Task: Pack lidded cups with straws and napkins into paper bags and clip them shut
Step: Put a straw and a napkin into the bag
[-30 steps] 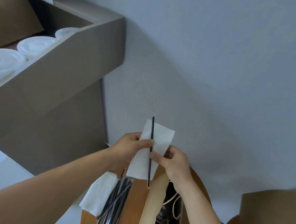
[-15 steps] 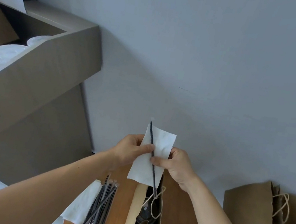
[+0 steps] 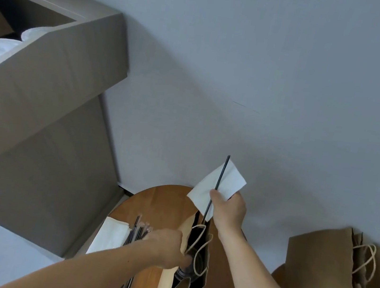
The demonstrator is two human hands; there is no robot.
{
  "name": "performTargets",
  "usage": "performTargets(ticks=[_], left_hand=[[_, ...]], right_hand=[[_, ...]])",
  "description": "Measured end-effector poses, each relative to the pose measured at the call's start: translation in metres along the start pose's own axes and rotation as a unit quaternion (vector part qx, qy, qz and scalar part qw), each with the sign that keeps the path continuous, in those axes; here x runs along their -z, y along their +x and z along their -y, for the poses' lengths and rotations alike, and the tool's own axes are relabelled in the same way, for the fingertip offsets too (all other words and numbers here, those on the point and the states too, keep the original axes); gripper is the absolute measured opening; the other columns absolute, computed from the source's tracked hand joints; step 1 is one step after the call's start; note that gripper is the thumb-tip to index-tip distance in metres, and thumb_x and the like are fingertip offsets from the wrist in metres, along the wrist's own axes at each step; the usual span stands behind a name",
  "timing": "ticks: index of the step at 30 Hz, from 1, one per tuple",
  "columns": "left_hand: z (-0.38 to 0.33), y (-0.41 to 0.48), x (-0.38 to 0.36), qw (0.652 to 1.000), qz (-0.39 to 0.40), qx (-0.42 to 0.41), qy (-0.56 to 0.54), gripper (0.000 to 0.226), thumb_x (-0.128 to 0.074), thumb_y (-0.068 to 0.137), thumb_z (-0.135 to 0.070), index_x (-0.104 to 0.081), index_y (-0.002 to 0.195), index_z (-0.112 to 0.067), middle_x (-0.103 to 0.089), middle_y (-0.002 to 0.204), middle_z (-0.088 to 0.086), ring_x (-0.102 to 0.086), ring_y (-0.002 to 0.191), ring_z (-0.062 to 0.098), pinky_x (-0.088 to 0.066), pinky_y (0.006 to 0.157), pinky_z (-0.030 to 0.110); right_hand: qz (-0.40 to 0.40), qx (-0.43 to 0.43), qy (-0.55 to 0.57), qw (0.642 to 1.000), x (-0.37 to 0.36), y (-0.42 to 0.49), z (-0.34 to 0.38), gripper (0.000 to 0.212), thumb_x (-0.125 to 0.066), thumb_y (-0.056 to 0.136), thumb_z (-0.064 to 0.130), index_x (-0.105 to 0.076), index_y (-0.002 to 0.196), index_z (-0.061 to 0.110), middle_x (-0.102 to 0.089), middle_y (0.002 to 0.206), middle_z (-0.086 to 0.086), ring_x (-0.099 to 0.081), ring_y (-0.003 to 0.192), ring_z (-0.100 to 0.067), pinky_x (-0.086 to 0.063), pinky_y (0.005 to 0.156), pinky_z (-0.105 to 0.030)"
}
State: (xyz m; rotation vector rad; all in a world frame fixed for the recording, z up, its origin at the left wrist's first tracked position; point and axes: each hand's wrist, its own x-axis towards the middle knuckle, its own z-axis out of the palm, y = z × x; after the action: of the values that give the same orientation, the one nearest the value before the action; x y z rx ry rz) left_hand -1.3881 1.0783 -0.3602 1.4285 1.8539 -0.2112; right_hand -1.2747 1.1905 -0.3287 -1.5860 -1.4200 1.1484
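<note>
Over wooden table (image 3: 162,204), right hand (image 3: 228,211) pinches straw (image 3: 221,176) and napkin (image 3: 230,183) above bag (image 3: 166,282).

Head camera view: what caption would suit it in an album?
Right hand holds a napkin and straw above the open paper bag gripped by the left hand.

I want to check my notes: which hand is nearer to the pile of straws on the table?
Left. The left hand holds the paper bag's open edge, just beside the straw pile. The right hand is beyond the bag, holding a napkin and one straw.
</note>
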Motion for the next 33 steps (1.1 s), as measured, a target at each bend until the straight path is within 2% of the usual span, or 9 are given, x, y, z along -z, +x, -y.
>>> performTargets(ticks=[2, 4, 8, 11, 15, 19, 25, 31, 33], left_hand=[[0.003, 0.001, -0.007, 0.997, -0.027, 0.042, -0.062, 0.042, -0.054, 0.088, -0.054, -0.063, 0.104, -0.016, -0.068, 0.090, 0.003, -0.069, 0.081, 0.020, -0.060, 0.078, 0.037], [0.011, 0.001, -0.008, 0.986, -0.024, 0.076, -0.149, 0.029, -0.052, 0.092, -0.039, -0.066, 0.093, -0.013, -0.072, 0.080, 0.005, -0.073, 0.071, 0.018, -0.062, 0.073, 0.034], [0.023, 0.002, -0.007, 0.948, -0.011, 0.134, -0.289, 0.027, -0.051, 0.097, -0.025, -0.063, 0.083, -0.005, -0.072, 0.064, 0.008, -0.070, 0.053, 0.018, -0.059, 0.054, 0.027], [0.024, 0.002, -0.008, 0.916, -0.020, 0.154, -0.371, 0.029, -0.051, 0.095, -0.021, -0.062, 0.078, 0.000, -0.065, 0.049, 0.009, -0.064, 0.044, 0.021, -0.047, 0.044, 0.023], [0.023, 0.001, -0.016, 0.912, -0.011, 0.132, -0.389, 0.028, -0.049, 0.094, -0.020, -0.062, 0.079, 0.000, -0.065, 0.049, 0.007, -0.065, 0.045, 0.021, -0.049, 0.047, 0.025], [0.027, -0.003, -0.020, 0.929, -0.027, 0.110, -0.352, 0.030, -0.047, 0.095, -0.025, -0.064, 0.081, -0.005, -0.070, 0.057, 0.005, -0.071, 0.053, 0.017, -0.062, 0.061, 0.030], [0.035, -0.011, -0.019, 0.943, -0.023, 0.097, -0.317, 0.028, -0.048, 0.097, -0.026, -0.066, 0.089, -0.007, -0.075, 0.073, 0.007, -0.073, 0.064, 0.015, -0.062, 0.075, 0.034], [0.044, -0.012, -0.023, 0.957, -0.049, 0.101, -0.268, 0.027, -0.047, 0.097, -0.034, -0.064, 0.086, -0.015, -0.074, 0.085, 0.007, -0.073, 0.075, 0.018, -0.062, 0.075, 0.034], [0.045, -0.012, -0.024, 0.956, -0.050, 0.095, -0.272, 0.026, -0.048, 0.097, -0.034, -0.064, 0.089, -0.016, -0.073, 0.086, 0.007, -0.073, 0.075, 0.018, -0.062, 0.075, 0.033]], right_hand=[[-0.006, -0.007, -0.037, 0.999, -0.006, -0.008, -0.011, 0.008, -0.068, 0.087, 0.020, -0.063, 0.094, 0.018, -0.064, 0.082, 0.011, -0.058, 0.071, 0.003, -0.037, 0.047, -0.006], [0.000, -0.022, -0.064, 0.998, -0.007, -0.019, -0.019, 0.008, -0.067, 0.088, 0.022, -0.060, 0.093, 0.021, -0.064, 0.084, 0.009, -0.056, 0.069, 0.005, -0.036, 0.045, -0.006], [0.088, -0.026, -0.176, 0.980, 0.001, -0.037, -0.029, 0.006, -0.064, 0.090, 0.022, -0.059, 0.092, 0.023, -0.063, 0.083, 0.010, -0.058, 0.069, -0.001, -0.040, 0.049, -0.015], [0.202, 0.003, -0.277, 0.939, 0.010, -0.047, -0.035, 0.009, -0.061, 0.091, 0.018, -0.058, 0.092, 0.026, -0.060, 0.081, 0.013, -0.056, 0.068, -0.001, -0.034, 0.046, -0.009], [0.271, -0.007, -0.348, 0.897, 0.008, -0.061, -0.058, 0.009, -0.060, 0.092, 0.020, -0.062, 0.099, 0.025, -0.064, 0.090, 0.010, -0.060, 0.079, -0.008, -0.038, 0.057, -0.017], [0.319, -0.088, -0.401, 0.854, -0.010, -0.058, -0.085, 0.012, -0.058, 0.091, 0.014, -0.065, 0.093, 0.024, -0.067, 0.087, 0.007, -0.063, 0.078, -0.010, -0.044, 0.061, -0.021], [0.304, -0.127, -0.461, 0.824, -0.038, -0.042, -0.114, 0.014, -0.052, 0.093, 0.019, -0.059, 0.083, 0.026, -0.062, 0.083, 0.006, -0.057, 0.073, -0.010, -0.039, 0.059, -0.023], [0.288, -0.102, -0.509, 0.805, -0.057, -0.040, -0.125, 0.009, -0.051, 0.094, 0.020, -0.050, 0.087, 0.026, -0.049, 0.076, 0.009, -0.053, 0.079, -0.014, -0.043, 0.071, -0.029], [0.280, -0.090, -0.516, 0.804, -0.058, -0.041, -0.128, 0.014, -0.048, 0.096, 0.019, -0.048, 0.085, 0.026, -0.056, 0.083, 0.008, -0.058, 0.084, -0.015, -0.043, 0.072, -0.029]])
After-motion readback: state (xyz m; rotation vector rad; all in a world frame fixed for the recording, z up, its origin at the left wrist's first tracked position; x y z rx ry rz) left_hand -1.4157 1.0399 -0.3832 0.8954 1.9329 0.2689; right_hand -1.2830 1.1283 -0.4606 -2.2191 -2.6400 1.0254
